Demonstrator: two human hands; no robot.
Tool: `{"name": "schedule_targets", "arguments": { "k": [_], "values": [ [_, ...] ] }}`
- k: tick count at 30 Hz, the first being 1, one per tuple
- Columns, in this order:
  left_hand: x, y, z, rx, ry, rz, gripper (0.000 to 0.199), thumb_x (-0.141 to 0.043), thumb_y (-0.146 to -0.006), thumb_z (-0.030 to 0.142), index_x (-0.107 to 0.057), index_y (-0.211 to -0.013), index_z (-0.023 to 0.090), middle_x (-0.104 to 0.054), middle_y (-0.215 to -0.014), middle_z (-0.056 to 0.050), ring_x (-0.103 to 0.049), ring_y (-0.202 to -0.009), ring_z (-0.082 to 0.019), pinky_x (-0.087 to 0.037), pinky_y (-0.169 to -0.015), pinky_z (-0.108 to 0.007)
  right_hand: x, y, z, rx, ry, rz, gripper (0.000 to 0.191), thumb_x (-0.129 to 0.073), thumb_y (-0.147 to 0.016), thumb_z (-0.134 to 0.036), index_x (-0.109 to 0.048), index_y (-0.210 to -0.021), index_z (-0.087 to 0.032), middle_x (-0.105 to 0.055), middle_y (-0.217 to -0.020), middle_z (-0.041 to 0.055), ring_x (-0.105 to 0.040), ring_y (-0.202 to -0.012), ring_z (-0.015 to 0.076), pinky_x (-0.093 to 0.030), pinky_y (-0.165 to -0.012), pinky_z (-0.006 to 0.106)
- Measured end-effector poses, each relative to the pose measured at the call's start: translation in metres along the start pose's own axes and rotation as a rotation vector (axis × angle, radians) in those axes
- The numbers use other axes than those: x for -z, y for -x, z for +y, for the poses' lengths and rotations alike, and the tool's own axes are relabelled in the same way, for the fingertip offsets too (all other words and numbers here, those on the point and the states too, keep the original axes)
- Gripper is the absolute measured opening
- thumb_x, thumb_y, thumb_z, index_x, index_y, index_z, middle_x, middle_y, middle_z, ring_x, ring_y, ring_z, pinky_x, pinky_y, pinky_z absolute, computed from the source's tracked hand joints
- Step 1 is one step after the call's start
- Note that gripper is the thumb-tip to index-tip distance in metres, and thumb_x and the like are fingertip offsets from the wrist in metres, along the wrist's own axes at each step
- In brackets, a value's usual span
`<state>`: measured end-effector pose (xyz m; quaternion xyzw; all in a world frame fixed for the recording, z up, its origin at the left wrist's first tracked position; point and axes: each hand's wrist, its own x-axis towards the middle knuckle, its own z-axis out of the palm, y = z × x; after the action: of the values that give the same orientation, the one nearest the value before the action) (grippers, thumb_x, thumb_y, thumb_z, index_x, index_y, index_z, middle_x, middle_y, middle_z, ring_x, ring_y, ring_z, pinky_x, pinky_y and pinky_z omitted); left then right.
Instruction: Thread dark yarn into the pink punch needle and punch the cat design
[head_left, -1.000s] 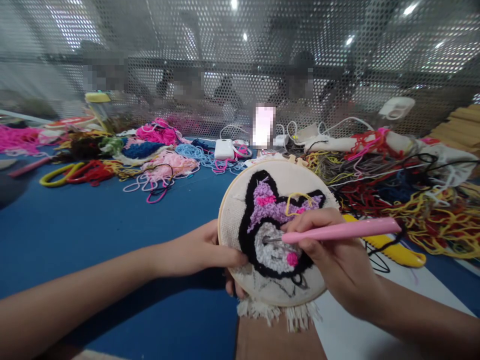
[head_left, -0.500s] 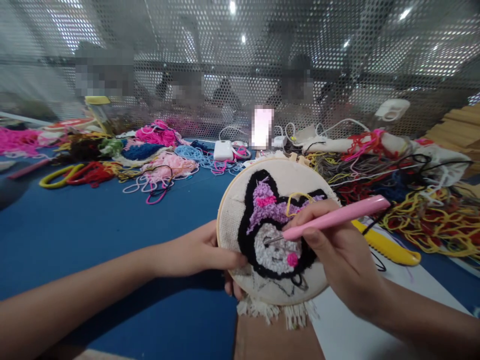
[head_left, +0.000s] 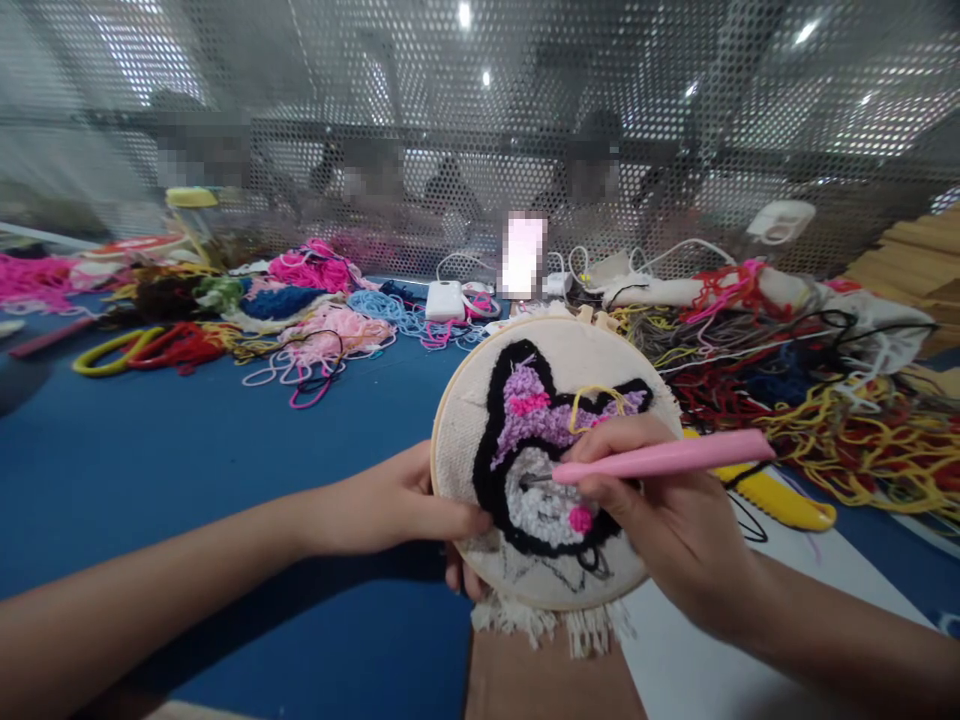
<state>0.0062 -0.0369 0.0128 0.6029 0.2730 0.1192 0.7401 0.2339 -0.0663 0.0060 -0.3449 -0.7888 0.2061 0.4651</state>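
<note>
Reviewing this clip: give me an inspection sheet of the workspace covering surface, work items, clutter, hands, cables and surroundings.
Surface: blue tabletop; white paper at lower right.
Work items: embroidery hoop with partly stitched fabric; pink-handled punch needle, tip at the design's pale patch.
Clutter: mixed yarn pile at right, pale pink yarn at left; curved yellow object, identity unclear.
Hands: left hand grips the hoop's edge; right hand holds the punch needle.
Cables: white cable at the back.
Surroundings: perforated panel behind; dim figures beyond or reflected, unclear.

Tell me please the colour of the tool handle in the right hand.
The tool handle is pink, best seen in the head view.
</note>
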Motion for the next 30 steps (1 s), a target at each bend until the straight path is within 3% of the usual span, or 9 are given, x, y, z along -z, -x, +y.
{"name": "schedule_targets", "arguments": {
  "k": [6,9,12,15,19,25,30],
  "values": [
    [-0.0027,0.0006,0.0023,-0.002,-0.03,-0.014,0.02,-0.049,-0.085,0.018,-0.066,-0.082,0.01,-0.07,-0.073,-0.008,-0.066,-0.065,-0.015,-0.053,-0.06,-0.022,-0.0062,-0.0015,-0.0002,0.124,0.088,-0.155,0.014,-0.059,-0.082,-0.02,-0.059,-0.096,-0.02,-0.063,-0.086,0.0019,-0.057,-0.082,0.0152,-0.044,-0.074,0.029],
    [-0.0026,0.0003,0.0018,0.005,-0.02,-0.008,0.02,-0.049,-0.085,0.018,-0.066,-0.083,0.01,-0.07,-0.073,-0.008,-0.066,-0.064,-0.015,-0.053,-0.062,-0.023,-0.0077,-0.0018,-0.0001,0.034,0.049,-0.122,0.008,-0.059,-0.082,-0.022,-0.06,-0.09,-0.021,-0.062,-0.084,0.0013,-0.057,-0.079,0.0144,-0.044,-0.071,0.029],
    [-0.0019,0.0,0.0017,0.01,-0.029,0.001,0.018,-0.05,-0.084,0.019,-0.065,-0.082,0.01,-0.07,-0.072,-0.008,-0.065,-0.062,-0.015,-0.053,-0.061,-0.024,-0.0053,-0.0018,-0.001,-0.083,-0.074,-0.005,0.002,-0.055,-0.085,-0.022,-0.056,-0.084,-0.022,-0.058,-0.074,-0.0017,-0.056,-0.068,0.0113,-0.044,-0.065,0.027],
    [-0.0008,-0.0003,0.0017,0.011,-0.047,-0.001,0.017,-0.052,-0.083,0.021,-0.065,-0.081,0.01,-0.07,-0.071,-0.008,-0.065,-0.062,-0.016,-0.053,-0.06,-0.025,-0.003,-0.0019,-0.0017,-0.11,-0.175,0.096,0.003,-0.053,-0.086,-0.022,-0.055,-0.084,-0.023,-0.055,-0.068,-0.0032,-0.054,-0.061,0.0098,-0.044,-0.058,0.025],
    [0.0002,-0.0006,0.0007,0.0,-0.042,0.002,0.017,-0.052,-0.083,0.021,-0.065,-0.083,0.01,-0.07,-0.071,-0.008,-0.066,-0.065,-0.017,-0.054,-0.065,-0.027,-0.0032,-0.0018,-0.0008,-0.165,-0.253,0.1,0.002,-0.054,-0.086,-0.023,-0.056,-0.086,-0.023,-0.055,-0.068,-0.0026,-0.055,-0.057,0.01,-0.046,-0.05,0.023],
    [-0.0009,-0.0003,0.0004,-0.006,-0.03,0.002,0.018,-0.051,-0.085,0.02,-0.065,-0.083,0.01,-0.07,-0.071,-0.008,-0.066,-0.067,-0.017,-0.053,-0.066,-0.026,-0.0006,-0.0038,-0.0019,-0.16,-0.141,0.062,0.003,-0.059,-0.082,-0.022,-0.057,-0.083,-0.021,-0.058,-0.068,-0.0015,-0.057,-0.059,0.0117,-0.049,-0.054,0.025],
    [-0.0052,0.0018,0.0036,-0.02,0.002,0.0,0.015,-0.051,-0.084,0.019,-0.064,-0.085,0.011,-0.07,-0.072,-0.007,-0.065,-0.063,-0.015,-0.052,-0.057,-0.021,-0.0069,-0.003,-0.0019,-0.008,-0.036,0.021,0.007,-0.065,-0.077,-0.02,-0.061,-0.082,-0.022,-0.064,-0.075,-0.0012,-0.06,-0.066,0.0127,-0.049,-0.062,0.027]
  ]
}}
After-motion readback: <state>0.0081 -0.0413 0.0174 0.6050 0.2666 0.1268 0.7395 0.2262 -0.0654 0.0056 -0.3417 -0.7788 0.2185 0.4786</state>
